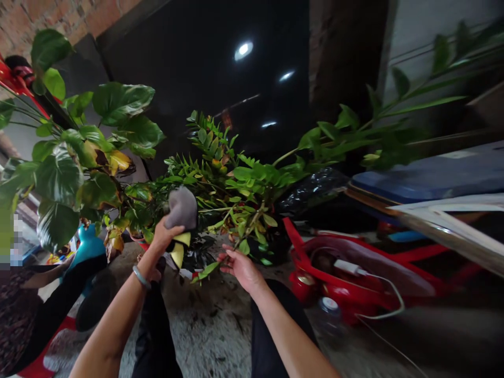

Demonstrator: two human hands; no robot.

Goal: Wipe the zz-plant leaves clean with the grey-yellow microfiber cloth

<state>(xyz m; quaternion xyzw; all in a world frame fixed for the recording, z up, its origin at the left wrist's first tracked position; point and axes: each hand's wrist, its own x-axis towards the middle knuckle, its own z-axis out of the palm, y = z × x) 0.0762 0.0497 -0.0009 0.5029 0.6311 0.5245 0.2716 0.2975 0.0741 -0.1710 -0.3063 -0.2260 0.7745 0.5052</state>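
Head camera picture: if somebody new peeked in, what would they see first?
Probably the bright red object low on the right, standing out against the dark. Next, perhaps the plant with big glossy leaves on the left, with a yellow leaf. Then the grey and yellow cloth in the left hand, left of centre.

- Brick wall [71,18] rises high beyond the left hand [163,235]
- Dark panel [177,58] beyond that hand bears light spots [244,50]
- Grey floor [208,341] lies below the right hand [243,270]
- Blue tabletop [417,176] sits farther right
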